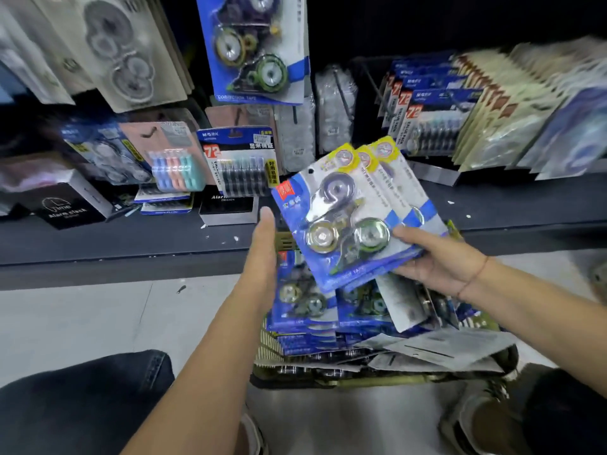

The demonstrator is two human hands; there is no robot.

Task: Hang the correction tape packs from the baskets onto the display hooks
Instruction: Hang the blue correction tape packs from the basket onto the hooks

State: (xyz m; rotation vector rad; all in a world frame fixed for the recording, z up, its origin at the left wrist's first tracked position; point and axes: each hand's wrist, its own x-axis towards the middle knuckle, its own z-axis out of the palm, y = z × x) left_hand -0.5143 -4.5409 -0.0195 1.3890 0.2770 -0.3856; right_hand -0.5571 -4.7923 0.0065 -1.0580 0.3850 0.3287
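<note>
Three correction tape packs (341,218) gripped in the right hand (437,261), over the basket (267,348).
Left hand (262,254) flat, empty alongside; next, likely: peel one off toward the hung pack (259,47) overhead.

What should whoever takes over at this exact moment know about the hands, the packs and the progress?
Right hand grips a fan of three correction tape packs by its lower edge, above the basket.
Left hand open beside the fan, holding nothing.
Done: one hanging pack shows on the display above.
Left: hang the fan, then the stacked packs in the basket.
</note>
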